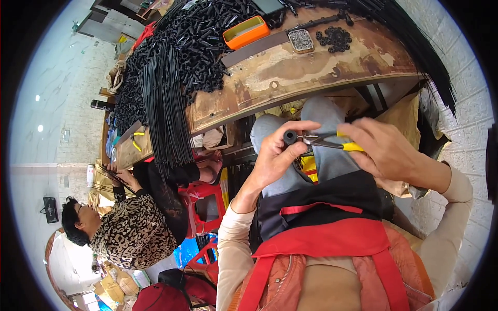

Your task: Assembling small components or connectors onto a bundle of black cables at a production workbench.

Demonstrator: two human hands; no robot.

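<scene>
Above my lap, my left hand (276,154) is closed around a small black tubular part (290,137), its round hollow end facing up between thumb and forefinger. My right hand (383,147), slightly blurred, grips a pair of pliers (354,147) by the yellow handles. The handles are spread apart, and the metal jaws reach left to the black part at my left fingertips. Whether the jaws pinch something small there cannot be made out.
A worn wooden table (259,96) curves ahead, with a heap of black tubular parts (202,31), bundled black rods (163,103), an orange bin (246,32), a clear box of small metal pieces (301,40) and black rings (333,39). At left a co-worker (132,228) sits handling dark rods.
</scene>
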